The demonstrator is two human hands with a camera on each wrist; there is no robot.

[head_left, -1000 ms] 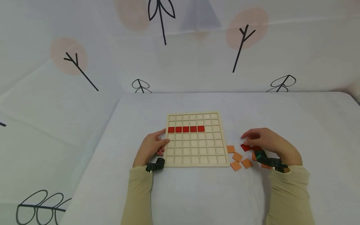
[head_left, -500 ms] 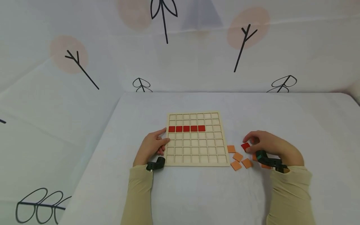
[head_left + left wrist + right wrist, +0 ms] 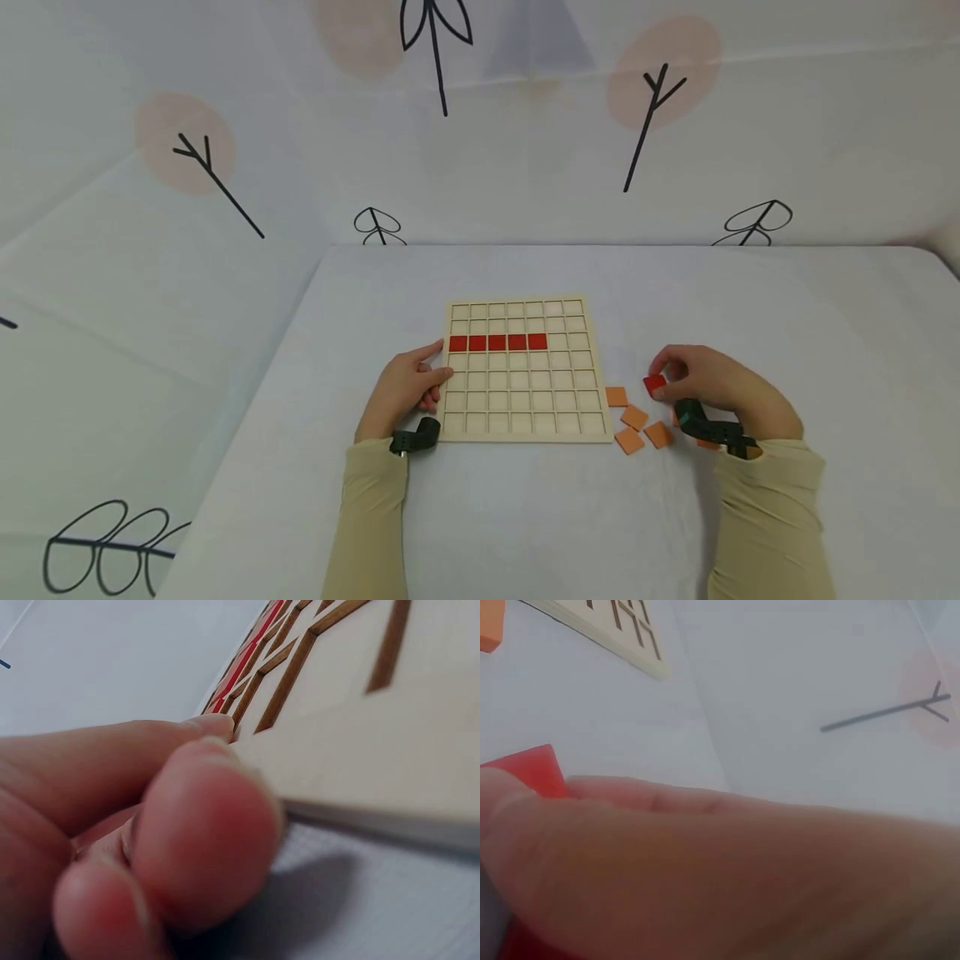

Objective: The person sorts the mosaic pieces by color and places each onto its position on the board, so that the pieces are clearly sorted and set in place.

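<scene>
A pale wooden grid board lies flat on the table, with several red square tiles filling a row from its left side. At the board's left edge, my left hand touches the rim with straight index finger and thumb; the other fingers are curled. The left wrist view has the thumb tip against the board's side. Right of the board, my right hand pinches a red square tile between thumb and fingers. That red tile sticks out past the thumb in the right wrist view.
Several orange square tiles lie loose between the board and my right hand, some partly under the right wrist. Another red thing shows below the right hand. Behind the table hangs a patterned white cloth.
My right hand's fingers have closed on the red tile, which has shifted slightly away from me and tilted. The left hand and the row of red tiles stay in place.
</scene>
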